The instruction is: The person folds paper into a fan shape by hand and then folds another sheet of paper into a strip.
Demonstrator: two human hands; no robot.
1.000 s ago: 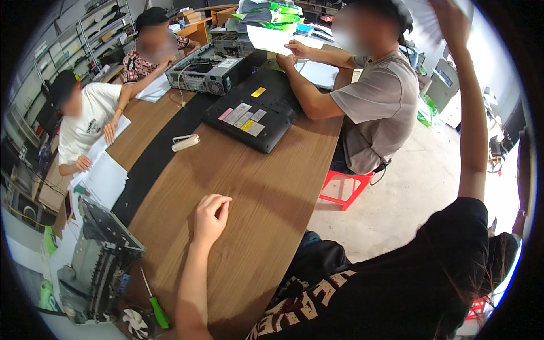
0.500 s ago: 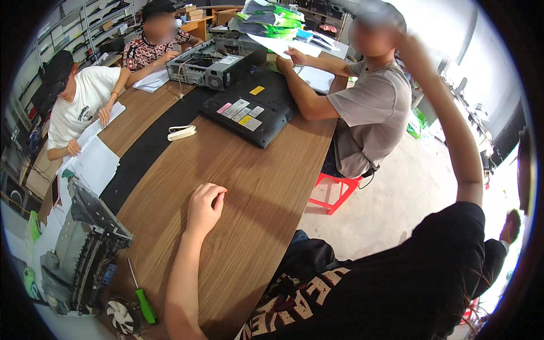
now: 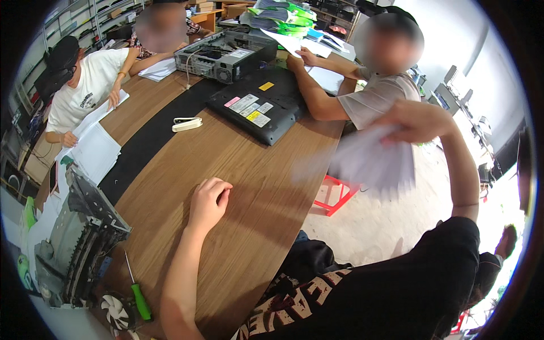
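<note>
My left hand (image 3: 209, 202) rests on the wooden table (image 3: 170, 226), its fingers curled loosely together and nothing visible in them. Out past the table's right edge, my right hand (image 3: 416, 122) is closed on the top of a pale, fan-shaped sheaf of paper (image 3: 374, 161). Motion smears the sheaf, so its exact kind is unclear. Ahead of my left hand lie a cream stapler-like tool (image 3: 187, 124) and a black laptop (image 3: 255, 107) with its labelled underside up. A green-handled screwdriver (image 3: 140, 302) lies near my left forearm.
An open computer case (image 3: 226, 56) stands behind the laptop. At the near left are a dismantled grey machine part (image 3: 79, 243) and a small white fan (image 3: 115, 311). Seated co-workers handle papers (image 3: 93, 147) around the table. A red stool (image 3: 335, 195) stands at right.
My right hand has swung down from high beside the co-worker's head, bringing the blurred pale sheaf into view. My left hand stays in place. The view has shifted slightly.
</note>
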